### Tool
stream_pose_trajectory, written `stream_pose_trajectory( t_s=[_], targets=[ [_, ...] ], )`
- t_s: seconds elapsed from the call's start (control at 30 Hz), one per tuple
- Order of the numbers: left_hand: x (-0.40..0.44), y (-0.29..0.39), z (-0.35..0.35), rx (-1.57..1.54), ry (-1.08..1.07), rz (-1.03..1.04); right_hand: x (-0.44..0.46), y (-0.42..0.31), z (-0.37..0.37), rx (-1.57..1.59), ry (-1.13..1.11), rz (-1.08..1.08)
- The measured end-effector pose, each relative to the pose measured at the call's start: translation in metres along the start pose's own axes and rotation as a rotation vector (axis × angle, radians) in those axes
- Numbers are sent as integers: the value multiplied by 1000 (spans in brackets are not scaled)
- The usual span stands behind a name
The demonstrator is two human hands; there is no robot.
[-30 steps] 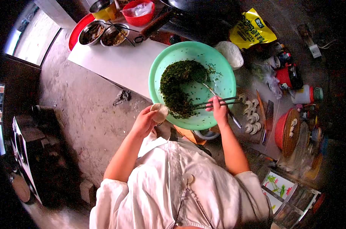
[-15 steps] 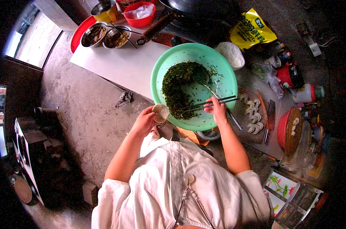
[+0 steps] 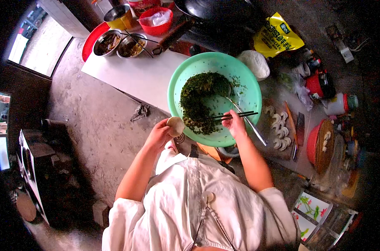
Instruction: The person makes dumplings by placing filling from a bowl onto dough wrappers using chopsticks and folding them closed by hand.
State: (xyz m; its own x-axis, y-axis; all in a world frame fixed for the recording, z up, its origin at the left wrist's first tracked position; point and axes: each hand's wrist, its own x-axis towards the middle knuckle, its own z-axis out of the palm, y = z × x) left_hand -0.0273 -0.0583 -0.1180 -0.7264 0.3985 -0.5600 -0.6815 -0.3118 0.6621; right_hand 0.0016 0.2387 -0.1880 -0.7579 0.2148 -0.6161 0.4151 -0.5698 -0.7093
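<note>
My left hand (image 3: 159, 134) is closed on a round, flat dumpling wrapper (image 3: 176, 126), held just beside the lower left rim of a large green basin (image 3: 245, 90). Chopped green filling (image 3: 194, 98) lies along the basin's left side. In my right hand (image 3: 235, 124) is a pair of dark chopsticks (image 3: 245, 113), reaching over the basin with the tips at the filling. A metal spoon (image 3: 249, 123) rests in the basin, its bowl in the filling and its handle sticking out over the lower right rim.
Folded dumplings (image 3: 278, 131) lie on a board to the right, beside a rolling pin (image 3: 291, 121) and a knife (image 3: 299, 130). A bag of white flour (image 3: 257, 65) stands behind the basin. Two metal bowls of food (image 3: 132, 46) stand on the white tabletop (image 3: 127, 77).
The chopsticks have shifted slightly left, with their tips now farther into the filling. The wrapper stays in my left hand. The whole view has tilted a little.
</note>
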Motion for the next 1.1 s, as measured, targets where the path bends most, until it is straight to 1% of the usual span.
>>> stream_pose_trajectory(
  t_s=[0.07, 0.17, 0.23, 0.3, 0.33, 0.37, 0.4, 0.47, 0.53, 0.6, 0.63, 0.67, 0.7, 0.77, 0.8, 0.83, 0.87, 0.93, 0.97, 1.03, 1.07, 1.1],
  targets=[
    [-2, 6, 3, 11, 13, 9, -3, -4, 3, 56, 16, 47],
    [-2, 11, 5, 89, 57, 16, -8, -14, 0, 114, -24, 36],
    [9, 4, -5, 110, -34, 51, -13, -23, -3, 105, -9, 9],
    [25, -9, -8, 107, -55, 51, -23, -33, -2, 93, 23, -51],
    [25, -6, 1, 106, -74, 47, -33, -40, 4, 87, 20, -56],
    [22, -4, 13, 138, -97, 38, -46, -46, 12, 57, 68, -151],
    [21, 3, 30, 241, -34, -42, -58, -50, 21, 27, 115, -245],
    [37, -12, 37, -37, -105, -77, -85, -55, 39, -123, 164, -445],
    [35, -5, 59, -77, -124, -96, -118, -59, 60, -313, 190, -591],
    [38, -4, 67, -115, -143, -118, -135, -43, 62, -465, 122, -809],
    [41, -8, 67, -196, -190, -133, -134, -34, 49, -596, -30, -905],
    [44, -9, 67, -276, -237, -149, -136, -31, 38, -820, -131, -1097],
    [43, -7, 71, -285, -214, -174, -144, -34, 29, -1047, -226, -1078],
    [41, -4, 74, -303, -236, -187, -149, -39, 28, -1231, -354, -1282],
    [40, -2, 76, -319, -255, -201, -153, -47, 43, -1177, -383, -1514],
    [39, 0, 77, -320, -257, -202, -154, -42, 36, -1301, -342, -1563],
    [38, 3, 77, -325, -287, -216, -155, -44, 35, -1304, -342, -1563],
    [34, 7, 79, -331, -317, -230, -157, -49, 35, -1295, -430, -1513],
    [32, 9, 80, -342, -334, -220, -159, -53, 36, -1297, -430, -1513],
    [34, 7, 76, -355, -351, -209, -163, -62, 37, -1182, -481, -1502],
    [39, 3, 69, -359, -374, -201, -164, -62, 33, -1183, -483, -1502],
    [40, 3, 64, -363, -395, -191, -166, -62, 29, -980, -356, -1382]
  ],
)
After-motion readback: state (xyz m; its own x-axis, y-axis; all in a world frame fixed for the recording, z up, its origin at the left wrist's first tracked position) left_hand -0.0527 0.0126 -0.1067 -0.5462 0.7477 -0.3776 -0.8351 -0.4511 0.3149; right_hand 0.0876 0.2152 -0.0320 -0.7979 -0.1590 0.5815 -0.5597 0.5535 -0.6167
